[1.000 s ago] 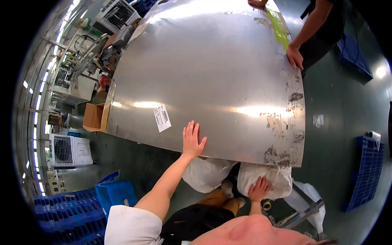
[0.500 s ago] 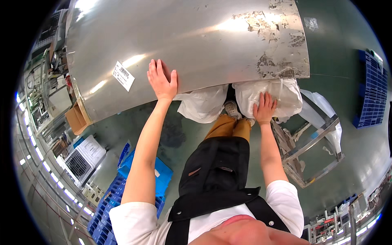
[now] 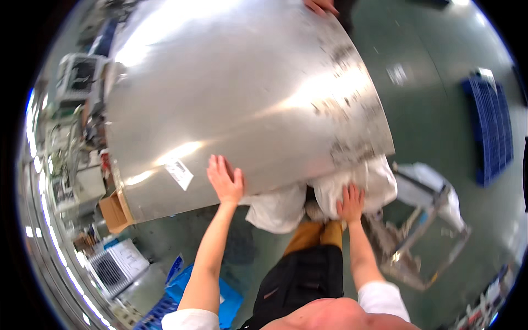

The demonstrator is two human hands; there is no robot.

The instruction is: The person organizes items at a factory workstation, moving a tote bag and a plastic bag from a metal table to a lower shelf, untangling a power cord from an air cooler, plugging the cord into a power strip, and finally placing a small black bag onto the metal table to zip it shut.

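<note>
Left hand (image 3: 225, 181) flat, fingers spread, palm pressing on near edge of metal sheet (image 3: 242, 93), not gripping. Right hand (image 3: 350, 203) open too, resting on white cloth (image 3: 357, 187) bunched under sheet's near right corner. Sheet big, shiny, lying flat in front of person, white label (image 3: 179, 173) just left of left hand. Cardboard box (image 3: 113, 210) at sheet's near left corner. Another person's hand (image 3: 320, 5) on far edge.

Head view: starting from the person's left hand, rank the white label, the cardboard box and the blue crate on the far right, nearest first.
From the left hand:
1. White label, on the metal sheet just to its left.
2. Cardboard box, under the sheet's lower-left corner.
3. Blue crate, on the floor far right.
</note>
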